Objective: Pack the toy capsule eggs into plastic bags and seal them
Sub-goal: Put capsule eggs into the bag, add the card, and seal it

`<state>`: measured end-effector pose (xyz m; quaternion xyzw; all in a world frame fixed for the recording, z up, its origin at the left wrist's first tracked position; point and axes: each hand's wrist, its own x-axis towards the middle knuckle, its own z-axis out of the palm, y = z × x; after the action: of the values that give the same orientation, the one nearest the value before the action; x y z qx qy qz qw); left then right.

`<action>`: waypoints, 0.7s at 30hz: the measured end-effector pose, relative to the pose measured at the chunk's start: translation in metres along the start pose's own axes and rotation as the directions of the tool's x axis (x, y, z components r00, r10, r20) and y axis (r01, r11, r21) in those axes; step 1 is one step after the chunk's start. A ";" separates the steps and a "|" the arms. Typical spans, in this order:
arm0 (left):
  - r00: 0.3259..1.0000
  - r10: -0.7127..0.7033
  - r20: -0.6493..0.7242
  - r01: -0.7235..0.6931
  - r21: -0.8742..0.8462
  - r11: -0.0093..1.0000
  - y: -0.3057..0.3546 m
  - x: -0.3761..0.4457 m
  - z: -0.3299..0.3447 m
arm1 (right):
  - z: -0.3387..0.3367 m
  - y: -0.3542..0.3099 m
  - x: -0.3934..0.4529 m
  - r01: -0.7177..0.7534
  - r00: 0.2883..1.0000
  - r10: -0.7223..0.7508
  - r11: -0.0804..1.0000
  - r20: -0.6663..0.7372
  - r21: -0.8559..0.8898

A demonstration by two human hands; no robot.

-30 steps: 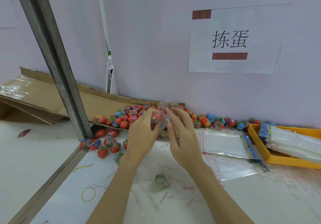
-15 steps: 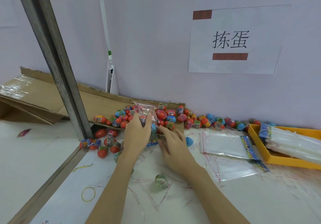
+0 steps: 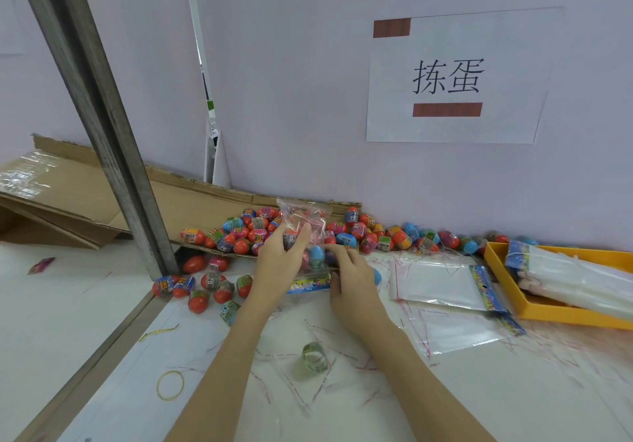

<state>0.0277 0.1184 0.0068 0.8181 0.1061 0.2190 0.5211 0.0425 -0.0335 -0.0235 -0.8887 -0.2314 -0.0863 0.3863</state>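
A clear plastic bag [image 3: 303,217] with several capsule eggs inside stands on the table near the egg pile. My left hand [image 3: 279,263] pinches the bag near its upper part between thumb and fingers. My right hand [image 3: 349,277] grips the bag's lower right side, beside a blue egg [image 3: 376,275] lying on the table. Loose red, blue and orange capsule eggs [image 3: 373,236] line the wall and spill off a cardboard sheet [image 3: 191,201].
Flat empty bags [image 3: 442,284] lie to the right, and a yellow tray [image 3: 493,260] holds a stack of bags. A grey metal post [image 3: 102,116] slants on the left. A tape piece [image 3: 313,359] and a rubber band [image 3: 170,385] lie near me.
The bag was lowered from between both raised hands onto the table. My right hand dropped to the bag's lower side while my left hand keeps hold of its top.
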 end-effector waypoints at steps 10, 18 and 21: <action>0.989 -0.029 0.146 0.060 -0.213 0.975 0.003 -0.001 -0.001 | -0.008 0.008 0.001 -0.004 0.980 0.006 1.000 -0.198 0.013; 0.995 0.098 0.033 -0.093 -0.136 0.986 0.005 -0.003 -0.003 | -0.016 0.004 0.006 0.061 0.909 0.032 0.976 -0.416 0.208; 0.981 0.186 0.061 -0.182 -0.065 0.981 0.005 -0.006 -0.002 | -0.031 -0.002 0.004 0.241 0.807 -0.018 0.923 -0.591 0.300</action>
<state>0.0207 0.1157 0.0102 0.8155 0.0061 0.2421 0.5257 0.0458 -0.0533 0.0001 -0.7157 -0.1762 -0.3343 0.5873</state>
